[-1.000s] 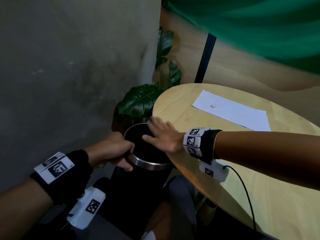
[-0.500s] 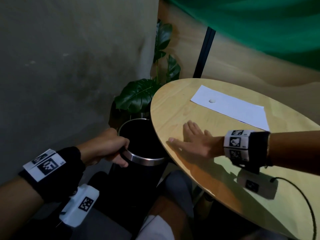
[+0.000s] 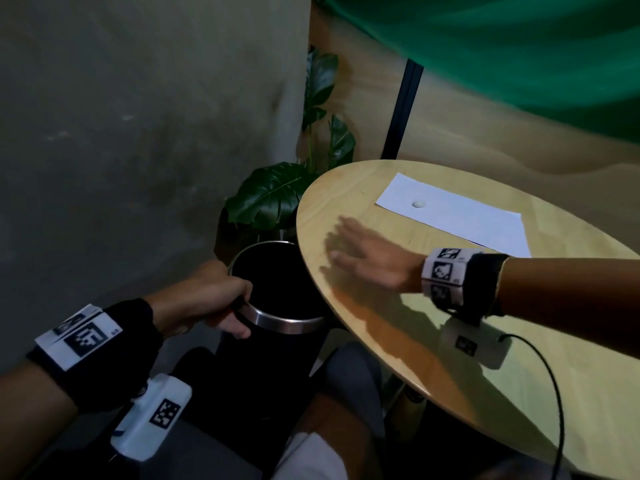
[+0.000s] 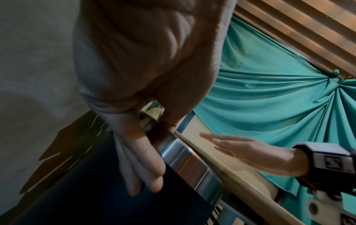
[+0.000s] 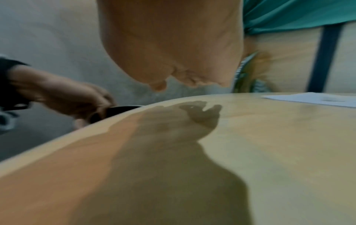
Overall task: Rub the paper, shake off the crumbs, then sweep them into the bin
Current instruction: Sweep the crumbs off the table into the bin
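Note:
A black bin (image 3: 277,341) with a steel rim (image 4: 185,161) stands tucked against the left edge of the round wooden table (image 3: 450,341). My left hand (image 3: 207,299) grips that rim, thumb inside and fingers (image 4: 142,164) down the outer wall. My right hand (image 3: 367,258) lies flat and open, palm down, over the table near its left edge, blurred by motion. A white sheet of paper (image 3: 460,216) lies at the far side of the table with a small white eraser (image 3: 418,204) on it. No crumbs are discernible.
A leafy potted plant (image 3: 277,195) stands behind the bin by the grey wall. Green cloth (image 3: 519,57) hangs at the back over a wooden wall. A black cable (image 3: 550,375) trails from my right wrist across the table. My knees (image 3: 329,427) are under the table edge.
My right hand drew back from over the bin's mouth onto the table, then slid farther in toward the paper. My left hand kept its hold on the rim.

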